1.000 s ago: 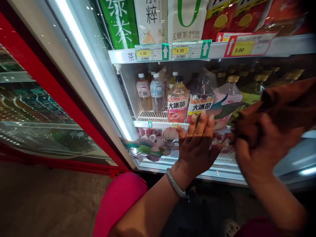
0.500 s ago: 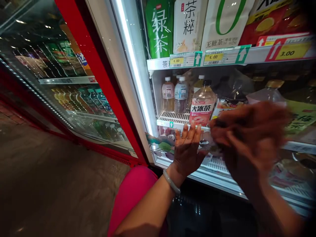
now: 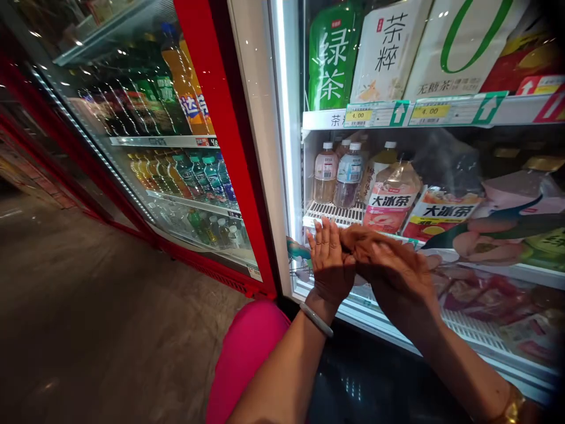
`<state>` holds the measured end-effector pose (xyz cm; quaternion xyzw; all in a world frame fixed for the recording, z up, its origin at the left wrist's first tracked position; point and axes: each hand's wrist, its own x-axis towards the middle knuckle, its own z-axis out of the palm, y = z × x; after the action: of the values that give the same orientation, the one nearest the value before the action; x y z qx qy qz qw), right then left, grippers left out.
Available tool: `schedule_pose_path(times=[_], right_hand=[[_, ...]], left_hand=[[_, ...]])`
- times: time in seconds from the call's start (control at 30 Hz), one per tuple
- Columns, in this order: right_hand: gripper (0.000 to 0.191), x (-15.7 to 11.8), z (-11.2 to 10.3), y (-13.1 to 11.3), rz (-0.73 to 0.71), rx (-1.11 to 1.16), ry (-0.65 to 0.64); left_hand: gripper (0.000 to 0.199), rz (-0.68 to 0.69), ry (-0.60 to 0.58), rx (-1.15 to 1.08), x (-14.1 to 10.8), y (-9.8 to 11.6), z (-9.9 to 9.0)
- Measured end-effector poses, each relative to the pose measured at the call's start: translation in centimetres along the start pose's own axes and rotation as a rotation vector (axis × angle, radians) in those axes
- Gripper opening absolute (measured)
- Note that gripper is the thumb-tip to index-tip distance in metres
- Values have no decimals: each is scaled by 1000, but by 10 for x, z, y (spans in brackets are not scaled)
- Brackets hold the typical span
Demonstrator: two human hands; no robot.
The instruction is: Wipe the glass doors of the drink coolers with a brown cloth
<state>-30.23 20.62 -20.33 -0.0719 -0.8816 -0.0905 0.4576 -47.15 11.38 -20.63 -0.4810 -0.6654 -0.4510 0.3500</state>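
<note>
My left hand (image 3: pixel 332 265), with a pale bangle at the wrist, lies flat on the glass door of the drinks fridge, fingers stretched upward and close together. Against its side is my right hand (image 3: pixel 395 265), its fingers directed left along the glass; it looks flat and open, though some fingertips are hidden. Under and beside both hands runs a clear decal with a leaf-and-flower print (image 3: pixel 474 241). Its left end (image 3: pixel 298 250) shows beside my left hand. To the right, the film looks wavy and seems partly off the glass.
Behind the glass stand small bottles (image 3: pixel 348 176), large iced tea bottles (image 3: pixel 392 203) and a green tea bottle (image 3: pixel 333 59). Price tags line the shelf edge (image 3: pixel 384 119). A red-framed fridge (image 3: pixel 229 147) is on the left, above a dark floor (image 3: pixel 110 318). My pink-clad knee (image 3: pixel 251 347) is below.
My right hand has moved left and down, from a blurred, bent posture to flatter beside my left hand. The left hand stays on the glass. The camera has turned slightly left.
</note>
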Motion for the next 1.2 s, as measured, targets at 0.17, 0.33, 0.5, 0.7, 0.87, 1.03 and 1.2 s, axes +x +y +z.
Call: schedule_pose_path(times=[0.17, 0.33, 0.5, 0.7, 0.87, 1.03, 1.2], right_hand=[[64, 16, -6, -4, -123, -190, 71], [52, 48, 11, -28, -37, -112, 161], [62, 37, 26, -41, -225, -116, -35], [66, 46, 24, -38, -109, -153, 67], [67, 19, 36, -37, -306, -63, -63], [72, -6, 10, -12, -189, -77, -151], [73, -12, 5, -9, -154, -118, -97]], left_hand=[[73, -81, -2, 45, -2, -37, -9], [71, -95, -8, 43, -2, -54, -10], [72, -165, 32, 12, -10, -57, 0], [71, -142, -13, 32, -29, -67, 2], [74, -122, -108, 45, -55, -69, 0], [71, -29, -218, 36, -82, -56, 10], [64, 62, -251, 16, -92, -38, 19]])
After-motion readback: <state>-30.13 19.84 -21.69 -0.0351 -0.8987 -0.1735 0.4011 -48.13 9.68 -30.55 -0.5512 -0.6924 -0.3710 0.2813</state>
